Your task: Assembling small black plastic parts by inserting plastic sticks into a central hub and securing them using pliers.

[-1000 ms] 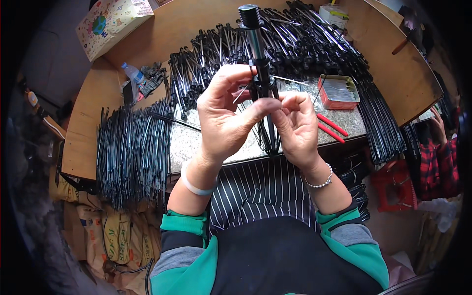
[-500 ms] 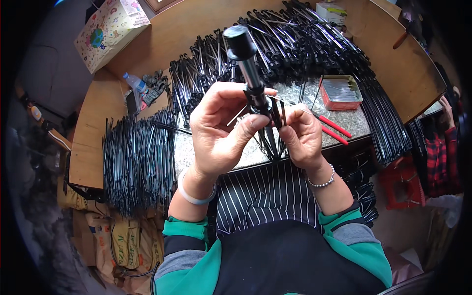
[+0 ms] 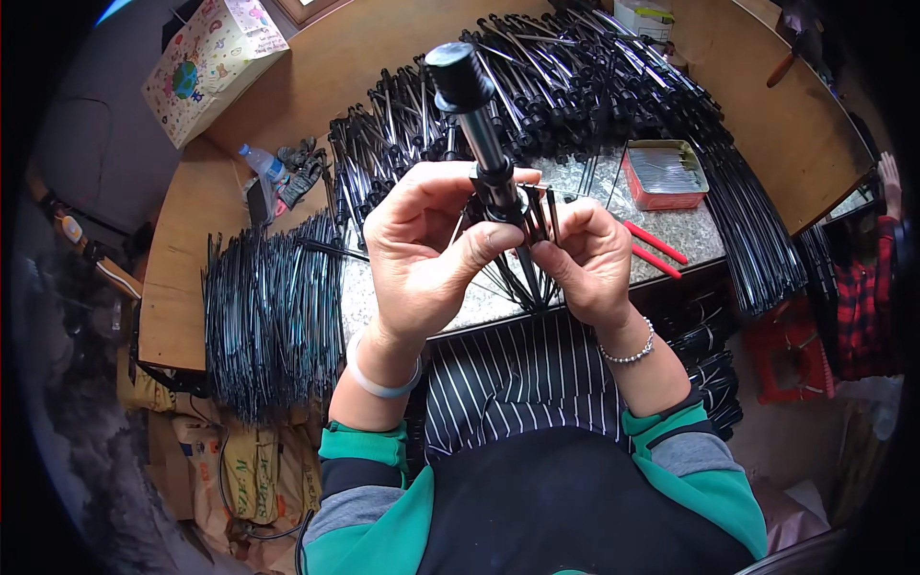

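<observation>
My left hand [image 3: 422,244] is closed round the collar of an umbrella frame [image 3: 487,144], its thumb pressed over the front. The frame's metal shaft and ribbed black end point up toward me. Thin black ribs [image 3: 522,287] hang below the collar, between my hands. My right hand [image 3: 586,257] pinches the top of a rib beside the collar; its fingertips partly hide the joint. Just beyond that hand lie the red handles of a tool, likely pliers [image 3: 656,251], the head hidden. A red tin [image 3: 668,199] holding thin wire pieces stands farther right.
Umbrella shafts [image 3: 537,86] are heaped along the back. Bundles of black ribs lie on the left [image 3: 273,326] and right [image 3: 752,235]. A water bottle [image 3: 264,163] and paper bag [image 3: 206,72] are at the far left. At the right edge shows a person's checked sleeve [image 3: 862,307].
My right hand has moved slightly left and closer to the collar. The umbrella frame has shifted slightly up and left in view. The other person's hand at the right edge has risen.
</observation>
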`<control>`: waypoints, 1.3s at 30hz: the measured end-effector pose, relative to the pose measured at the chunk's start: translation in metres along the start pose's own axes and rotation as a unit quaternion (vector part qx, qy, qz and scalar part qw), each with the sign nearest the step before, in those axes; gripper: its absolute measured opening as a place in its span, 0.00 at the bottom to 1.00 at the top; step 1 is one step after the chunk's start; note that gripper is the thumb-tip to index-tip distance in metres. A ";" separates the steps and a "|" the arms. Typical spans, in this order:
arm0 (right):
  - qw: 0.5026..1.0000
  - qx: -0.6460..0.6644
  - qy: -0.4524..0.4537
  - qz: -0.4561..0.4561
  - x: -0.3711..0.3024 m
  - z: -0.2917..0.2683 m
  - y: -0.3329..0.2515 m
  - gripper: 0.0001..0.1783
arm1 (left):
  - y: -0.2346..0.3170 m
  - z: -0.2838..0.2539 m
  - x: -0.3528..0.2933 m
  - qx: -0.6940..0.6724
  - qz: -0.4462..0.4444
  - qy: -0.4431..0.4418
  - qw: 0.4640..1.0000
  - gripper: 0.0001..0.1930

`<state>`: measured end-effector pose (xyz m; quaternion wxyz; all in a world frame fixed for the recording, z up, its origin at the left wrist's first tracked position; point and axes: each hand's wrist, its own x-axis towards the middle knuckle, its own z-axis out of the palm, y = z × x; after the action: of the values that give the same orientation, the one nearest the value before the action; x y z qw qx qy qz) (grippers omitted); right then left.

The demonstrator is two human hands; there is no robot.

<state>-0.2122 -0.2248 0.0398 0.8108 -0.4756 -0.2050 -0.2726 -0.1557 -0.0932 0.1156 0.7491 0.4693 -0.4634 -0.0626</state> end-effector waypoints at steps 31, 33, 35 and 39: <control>0.807 -0.464 -0.024 -0.365 -0.002 -0.001 0.003 0.25 | -0.006 0.003 -0.003 0.017 0.047 0.002 0.999 0.17; 0.800 -0.474 -0.032 -0.367 -0.001 -0.002 0.004 0.26 | -0.009 0.006 -0.002 0.049 0.073 0.007 0.996 0.17; 0.802 -0.469 -0.036 -0.369 0.002 -0.002 0.005 0.27 | -0.012 0.006 -0.003 0.109 0.115 0.019 0.987 0.19; 0.795 -0.506 -0.013 -0.335 0.000 0.010 0.009 0.28 | -0.015 0.010 0.000 0.175 0.142 0.066 0.972 0.18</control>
<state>-0.2073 -0.2123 0.0390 0.3097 -0.7231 -0.1953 -0.5857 -0.1581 -0.1083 0.1051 0.6853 0.5255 -0.4789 0.1577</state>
